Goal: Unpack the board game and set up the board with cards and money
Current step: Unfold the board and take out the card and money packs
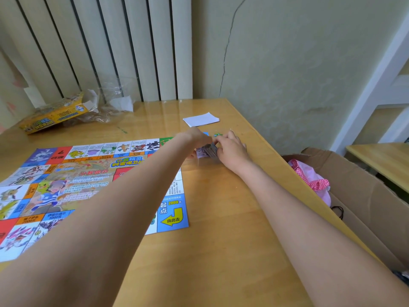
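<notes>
Head view shows both arms reaching forward over the wooden surface (221, 218), meeting just past the top right corner of the unfolded game board (93, 182). Left hand (194, 140) and right hand (232, 149) close together on a small stack of paper money (207, 151), purple notes showing between them; the fingers of each curl around the stack's ends, though the exact pinch is partly hidden. Judging by this, the step in hand is squaring or sorting the money beside the board. To do it well, one hand should steady the stack against the surface while the other fans or peels notes off the top, keeping the pile clear of the board's edge so nothing slides beneath it. Small blue and green pieces (215, 134) lie just beyond the hands and could be knocked, so movements should stay short. A white card stack (201, 119) sits further back, apart from the money. Far left, the yellow game box (51, 116) rests with crumpled plastic wrap (110, 100) beside it.
</notes>
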A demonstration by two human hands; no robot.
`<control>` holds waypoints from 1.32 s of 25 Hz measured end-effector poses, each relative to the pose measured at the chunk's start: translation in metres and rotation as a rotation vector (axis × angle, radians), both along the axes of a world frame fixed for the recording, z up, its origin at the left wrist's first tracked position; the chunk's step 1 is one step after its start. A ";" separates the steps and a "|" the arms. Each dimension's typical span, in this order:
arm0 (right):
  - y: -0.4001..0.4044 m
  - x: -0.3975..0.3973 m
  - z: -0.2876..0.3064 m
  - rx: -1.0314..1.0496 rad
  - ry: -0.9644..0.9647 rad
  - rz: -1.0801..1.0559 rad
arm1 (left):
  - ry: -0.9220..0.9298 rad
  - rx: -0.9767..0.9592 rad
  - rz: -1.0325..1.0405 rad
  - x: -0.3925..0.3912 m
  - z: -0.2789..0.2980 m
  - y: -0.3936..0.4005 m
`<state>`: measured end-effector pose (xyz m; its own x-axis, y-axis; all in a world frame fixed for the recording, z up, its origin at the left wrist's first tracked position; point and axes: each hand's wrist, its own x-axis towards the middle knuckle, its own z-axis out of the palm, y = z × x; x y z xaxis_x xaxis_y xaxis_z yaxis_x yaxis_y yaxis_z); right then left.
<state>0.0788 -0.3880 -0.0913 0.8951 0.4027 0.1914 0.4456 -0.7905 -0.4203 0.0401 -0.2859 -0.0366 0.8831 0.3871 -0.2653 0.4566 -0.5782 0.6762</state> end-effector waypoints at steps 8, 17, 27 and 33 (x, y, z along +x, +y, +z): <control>-0.002 0.003 -0.005 0.040 -0.024 0.009 | -0.066 0.060 -0.040 0.011 -0.020 0.006; -0.004 -0.020 0.040 0.267 0.038 0.259 | -0.546 -0.229 -0.201 -0.028 -0.009 0.022; -0.043 -0.052 0.028 -0.122 0.119 0.239 | -0.384 0.264 -0.444 -0.062 -0.048 0.000; -0.048 -0.060 0.007 -0.087 0.022 0.228 | -0.350 0.275 -0.459 -0.065 -0.049 -0.021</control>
<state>0.0188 -0.4364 -0.0839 0.7827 0.6090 0.1288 0.6082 -0.7043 -0.3660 -0.0252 -0.3068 -0.0852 0.9915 -0.0388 0.1241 -0.1002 -0.8362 0.5392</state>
